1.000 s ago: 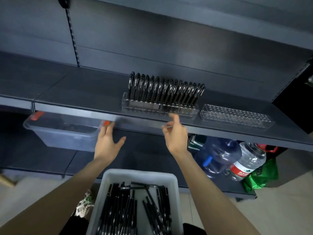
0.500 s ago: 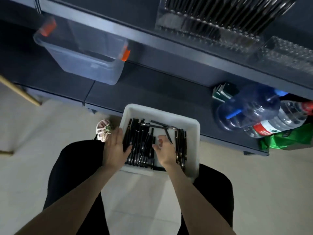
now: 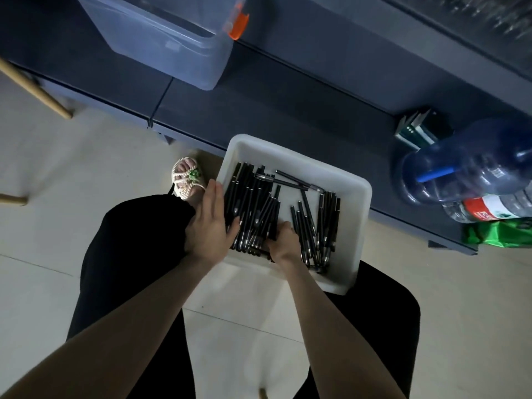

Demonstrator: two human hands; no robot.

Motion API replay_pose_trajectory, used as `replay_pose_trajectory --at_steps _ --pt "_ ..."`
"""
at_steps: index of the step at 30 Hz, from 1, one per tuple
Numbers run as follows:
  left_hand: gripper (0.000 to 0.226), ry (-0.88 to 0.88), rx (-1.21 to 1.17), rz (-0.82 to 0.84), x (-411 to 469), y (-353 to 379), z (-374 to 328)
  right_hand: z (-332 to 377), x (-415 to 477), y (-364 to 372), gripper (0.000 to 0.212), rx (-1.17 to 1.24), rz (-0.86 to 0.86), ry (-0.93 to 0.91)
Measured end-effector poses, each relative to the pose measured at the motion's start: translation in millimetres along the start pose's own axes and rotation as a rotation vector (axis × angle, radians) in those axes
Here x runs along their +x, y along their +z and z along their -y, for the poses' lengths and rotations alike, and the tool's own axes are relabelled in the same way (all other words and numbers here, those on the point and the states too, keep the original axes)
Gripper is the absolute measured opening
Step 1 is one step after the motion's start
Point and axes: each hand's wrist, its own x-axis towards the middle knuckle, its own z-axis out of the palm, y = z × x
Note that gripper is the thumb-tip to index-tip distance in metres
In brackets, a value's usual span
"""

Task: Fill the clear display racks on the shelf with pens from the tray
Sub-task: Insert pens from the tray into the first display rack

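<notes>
A white tray (image 3: 357,194) rests on my lap and holds several black pens (image 3: 253,203). My left hand (image 3: 210,223) lies flat with straight fingers on the tray's left rim, its thumb touching the pens. My right hand (image 3: 283,240) is down in the tray with its fingers curled into the pile of pens near the front edge. Whether they hold a pen is hidden. Only a blurred corner of the clear display racks (image 3: 483,15) shows on the upper shelf at the top right.
A clear storage bin (image 3: 161,38) with orange latches sits on the dark lower shelf (image 3: 288,110). A large blue water jug (image 3: 466,165), a bottle with a red label (image 3: 489,210), a green bag (image 3: 501,233) and small books (image 3: 417,129) stand at right. Tiled floor lies below.
My view has tipped down from the shelf to my lap. Both hands dropped from the shelf edge into the tray, and my right hand has dug into the pens.
</notes>
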Motion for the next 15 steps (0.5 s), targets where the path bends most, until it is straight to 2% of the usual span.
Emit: replay_pose_trajectory --at_steps 4,7,9,15 --pt "0.077 -0.008 -0.014 0.023 0 -1 0 0 0 -4 0.027 0.007 0.044 0.003" --pt "0.076 -0.013 -0.02 0.041 1 -3 1 2 -7 -14 0.021 0.072 -0.009 0.016" --pt "0.074 -0.014 -0.018 0.032 1 -9 -1 6 -14 -33 0.023 0.134 -0.052 -0.045" --pt "0.06 0.213 -0.047 -0.004 20 -55 -45 20 -28 -102 0.027 0.289 -0.153 -0.25"
